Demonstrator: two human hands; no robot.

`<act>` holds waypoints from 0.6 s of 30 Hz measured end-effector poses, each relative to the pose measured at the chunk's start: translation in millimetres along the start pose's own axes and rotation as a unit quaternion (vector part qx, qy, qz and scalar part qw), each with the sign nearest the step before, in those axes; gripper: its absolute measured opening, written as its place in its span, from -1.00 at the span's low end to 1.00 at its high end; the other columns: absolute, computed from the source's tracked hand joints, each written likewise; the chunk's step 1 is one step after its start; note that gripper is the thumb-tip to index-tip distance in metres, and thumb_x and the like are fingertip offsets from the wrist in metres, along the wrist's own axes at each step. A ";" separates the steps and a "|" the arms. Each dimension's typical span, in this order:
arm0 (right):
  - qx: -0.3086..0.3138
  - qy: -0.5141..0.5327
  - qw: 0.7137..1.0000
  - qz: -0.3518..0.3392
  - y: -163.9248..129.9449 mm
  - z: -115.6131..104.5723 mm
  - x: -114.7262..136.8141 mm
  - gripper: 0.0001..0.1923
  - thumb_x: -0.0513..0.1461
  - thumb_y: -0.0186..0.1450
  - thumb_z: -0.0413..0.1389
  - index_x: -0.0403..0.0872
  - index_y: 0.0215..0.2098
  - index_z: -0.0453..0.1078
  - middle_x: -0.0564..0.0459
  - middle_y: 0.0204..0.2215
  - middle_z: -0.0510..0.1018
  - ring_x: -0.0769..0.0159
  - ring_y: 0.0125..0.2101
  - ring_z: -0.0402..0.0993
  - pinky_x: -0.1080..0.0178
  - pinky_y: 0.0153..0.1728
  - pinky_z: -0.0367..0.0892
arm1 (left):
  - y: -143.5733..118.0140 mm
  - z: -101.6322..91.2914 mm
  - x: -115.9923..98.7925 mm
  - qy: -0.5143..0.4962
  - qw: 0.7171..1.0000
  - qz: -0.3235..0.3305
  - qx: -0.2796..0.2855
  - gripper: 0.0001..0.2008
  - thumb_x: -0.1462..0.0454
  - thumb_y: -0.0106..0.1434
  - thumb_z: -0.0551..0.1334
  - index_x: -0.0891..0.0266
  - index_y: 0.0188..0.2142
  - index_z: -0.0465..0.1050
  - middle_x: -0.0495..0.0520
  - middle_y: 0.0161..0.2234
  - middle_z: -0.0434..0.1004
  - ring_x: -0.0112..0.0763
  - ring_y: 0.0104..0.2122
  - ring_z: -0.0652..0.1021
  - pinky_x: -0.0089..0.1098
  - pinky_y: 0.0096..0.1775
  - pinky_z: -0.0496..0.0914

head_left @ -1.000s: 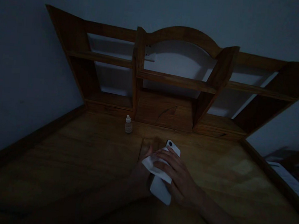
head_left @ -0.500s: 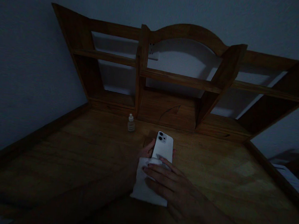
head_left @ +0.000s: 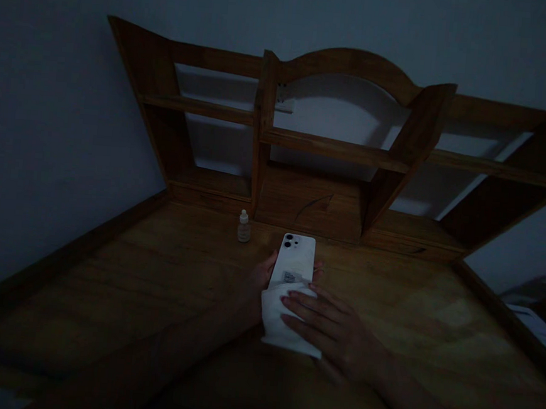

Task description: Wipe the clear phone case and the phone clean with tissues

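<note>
A white smartphone (head_left: 301, 255) is held up over the desk, its back with the camera lenses facing me and a small printed label partway down. Around it from behind wraps my left hand (head_left: 261, 278), thumb along the left edge and fingertips showing past the right edge. My right hand (head_left: 334, 326) presses a white tissue (head_left: 276, 315) against the lower part of the phone's back, fingers stretched across it. The tissue hides the phone's lower end. Beyond the phone, a little to the left, a small clear dropper bottle (head_left: 244, 229) with a white cap stands upright.
A wooden desk (head_left: 154, 271) spreads beneath my hands. Along its back rises a wooden shelf unit (head_left: 334, 147) with an arched top, against a wall holding a socket (head_left: 284, 101). Raised wooden edges run down both sides. The room is dim.
The phone has tilted slightly, and more of its printed label shows. My right hand and the tissue have shifted slightly right. The whole view has moved a little; the bottle stays standing.
</note>
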State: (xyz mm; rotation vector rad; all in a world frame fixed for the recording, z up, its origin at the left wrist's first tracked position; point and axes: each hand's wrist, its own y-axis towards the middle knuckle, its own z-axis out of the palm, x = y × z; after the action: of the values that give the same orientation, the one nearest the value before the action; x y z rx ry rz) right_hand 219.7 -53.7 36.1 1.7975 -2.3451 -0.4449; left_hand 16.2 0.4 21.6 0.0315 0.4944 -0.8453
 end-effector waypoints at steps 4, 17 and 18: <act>-0.040 -0.001 0.999 0.007 -8.0 -2.4 -3.0 -0.44 -0.19 0.39 -0.11 -0.24 0.31 0.14 -0.18 0.31 0.23 0.07 0.35 0.02 -0.17 0.29 0.08 | -4.3 5.7 1.1 -0.031 0.999 0.032 -0.021 -0.38 -0.03 0.37 -0.04 0.42 0.12 0.39 0.30 -0.06 0.58 -0.19 -0.10 0.58 -0.30 -0.04 0.41; -0.088 -0.015 0.995 0.035 -16.7 -2.0 -9.0 -0.38 -0.28 0.30 -0.04 -0.21 0.33 0.12 -0.20 0.32 0.21 0.04 0.31 0.11 -0.12 0.23 0.22 | -0.9 6.0 0.6 -0.047 0.997 0.034 -0.048 -0.38 -0.02 0.39 -0.09 0.47 0.08 0.38 0.33 -0.16 0.59 -0.15 -0.18 0.60 -0.23 -0.07 0.43; -0.083 -0.020 0.996 0.035 -15.0 -1.7 -8.2 -0.38 -0.27 0.31 -0.05 -0.22 0.33 0.11 -0.20 0.32 0.19 0.04 0.32 0.09 -0.11 0.24 0.21 | -1.3 7.3 0.4 -0.047 0.997 0.029 -0.053 -0.37 -0.03 0.39 -0.10 0.48 0.07 0.39 0.34 -0.17 0.59 -0.16 -0.20 0.60 -0.25 -0.11 0.44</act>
State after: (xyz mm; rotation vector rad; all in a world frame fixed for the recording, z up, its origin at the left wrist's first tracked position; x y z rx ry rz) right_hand 236.1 -49.6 33.3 1.6431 -2.3124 -0.6507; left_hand 18.5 -2.4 28.1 -0.0902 0.4466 -0.7586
